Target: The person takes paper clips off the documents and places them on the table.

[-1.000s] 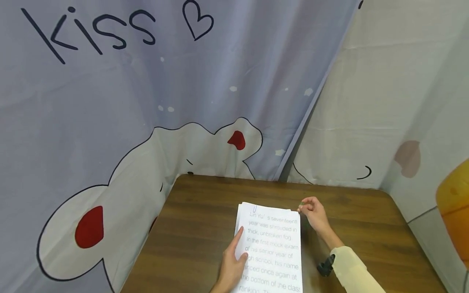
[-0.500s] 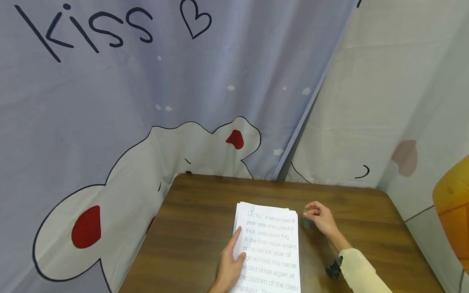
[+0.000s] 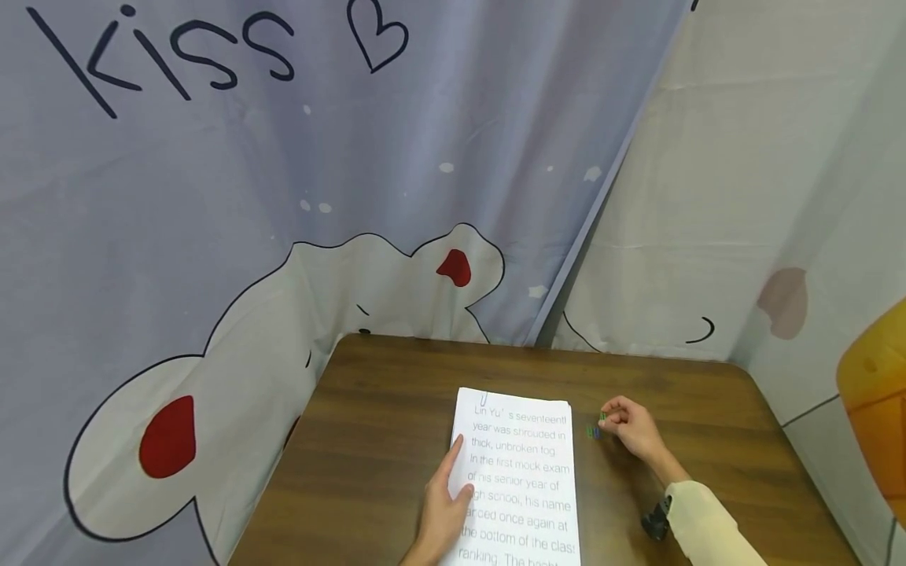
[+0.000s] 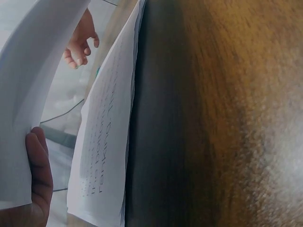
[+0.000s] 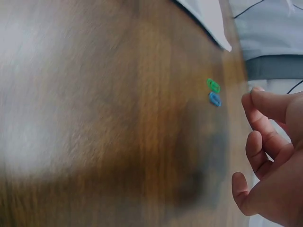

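Observation:
In the head view, my left hand (image 3: 444,511) grips the left edge of printed white sheets (image 3: 520,479), thumb on top. A blue paper clip (image 3: 484,398) sits at their top left corner. The left wrist view shows raised sheets (image 4: 33,85) in that hand, apart from a lower stack (image 4: 106,142) on the table. Right of the paper, my right hand (image 3: 633,432) pinches a small green paper clip (image 3: 603,417) between thumb and forefinger; in the right wrist view the fingertips mostly hide it. Beside that hand, a green paper clip (image 5: 213,85) and a blue one (image 5: 215,99) lie side by side.
A brown wooden table (image 3: 382,440) bears the paper and clips. Printed curtains (image 3: 425,157) hang behind its far edge, and a pale curtain with an orange shape (image 3: 878,393) hangs on the right. A black strap (image 3: 655,519) circles the right wrist.
My right hand has moved right and toward me, away from the stack's top right corner, still pinching the green clip. Two clips on the table have come into sight. My left hand keeps its grip.

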`<state>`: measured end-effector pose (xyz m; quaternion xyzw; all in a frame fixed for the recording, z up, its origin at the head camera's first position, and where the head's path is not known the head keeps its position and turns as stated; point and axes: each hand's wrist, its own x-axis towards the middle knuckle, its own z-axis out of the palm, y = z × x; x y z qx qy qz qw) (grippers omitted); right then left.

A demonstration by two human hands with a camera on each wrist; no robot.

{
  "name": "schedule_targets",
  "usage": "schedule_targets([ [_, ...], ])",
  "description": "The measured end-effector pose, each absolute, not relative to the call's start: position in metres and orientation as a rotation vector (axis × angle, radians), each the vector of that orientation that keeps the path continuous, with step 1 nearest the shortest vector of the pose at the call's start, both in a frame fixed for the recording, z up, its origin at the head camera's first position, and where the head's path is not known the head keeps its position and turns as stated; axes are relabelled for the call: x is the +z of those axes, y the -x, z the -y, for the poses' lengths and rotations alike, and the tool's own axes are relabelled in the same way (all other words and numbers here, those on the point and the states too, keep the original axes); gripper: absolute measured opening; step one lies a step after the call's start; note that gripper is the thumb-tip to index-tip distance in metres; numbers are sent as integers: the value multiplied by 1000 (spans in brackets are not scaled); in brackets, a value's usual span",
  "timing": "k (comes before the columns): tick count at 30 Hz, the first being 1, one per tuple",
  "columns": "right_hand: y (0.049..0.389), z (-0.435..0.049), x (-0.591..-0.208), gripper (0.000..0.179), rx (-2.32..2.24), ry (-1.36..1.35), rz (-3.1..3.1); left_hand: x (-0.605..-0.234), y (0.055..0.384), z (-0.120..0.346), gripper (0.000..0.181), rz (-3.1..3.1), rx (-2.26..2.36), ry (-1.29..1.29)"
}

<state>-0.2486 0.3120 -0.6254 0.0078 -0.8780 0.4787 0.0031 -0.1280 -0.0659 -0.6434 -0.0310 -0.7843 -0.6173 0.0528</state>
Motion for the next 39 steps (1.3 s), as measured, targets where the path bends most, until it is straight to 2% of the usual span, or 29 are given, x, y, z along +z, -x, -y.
schedule_targets([
  [7,249,-316,-631,20,1457,-40,2793,-644,127,66,90,2380,-1884,73],
  [22,252,-321,-642,14,1043,-55,2931,-646,127,63,90,2394,-1865,43],
  [39,251,-316,-646,14,972,-68,2958,-648,126,62,91,2387,-1870,23],
])
